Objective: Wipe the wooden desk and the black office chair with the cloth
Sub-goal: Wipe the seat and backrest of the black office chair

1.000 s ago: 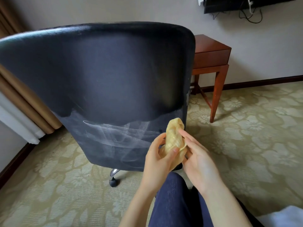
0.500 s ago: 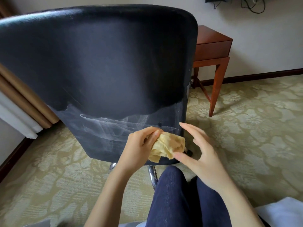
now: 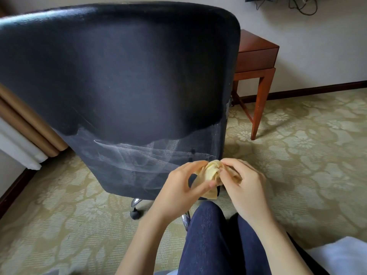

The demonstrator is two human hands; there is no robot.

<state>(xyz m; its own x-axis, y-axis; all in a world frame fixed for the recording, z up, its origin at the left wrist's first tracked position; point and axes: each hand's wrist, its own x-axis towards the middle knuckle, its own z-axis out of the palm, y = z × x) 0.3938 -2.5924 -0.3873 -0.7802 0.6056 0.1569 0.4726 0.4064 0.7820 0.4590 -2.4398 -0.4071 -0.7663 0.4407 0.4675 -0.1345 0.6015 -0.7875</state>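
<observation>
while both hands bunch the cloth [image 3: 211, 172], chair back [image 3: 119, 76] w/ streaks.

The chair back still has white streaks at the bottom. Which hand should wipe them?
Probably the left hand. Both hands hold the cloth, but the streaks lie to its side on the chair; the right hand would have to cross over.

Patterned carpet [image 3: 297, 155] under black office chair [image 3: 119, 76], wooden desk [image 3: 256, 56].
</observation>
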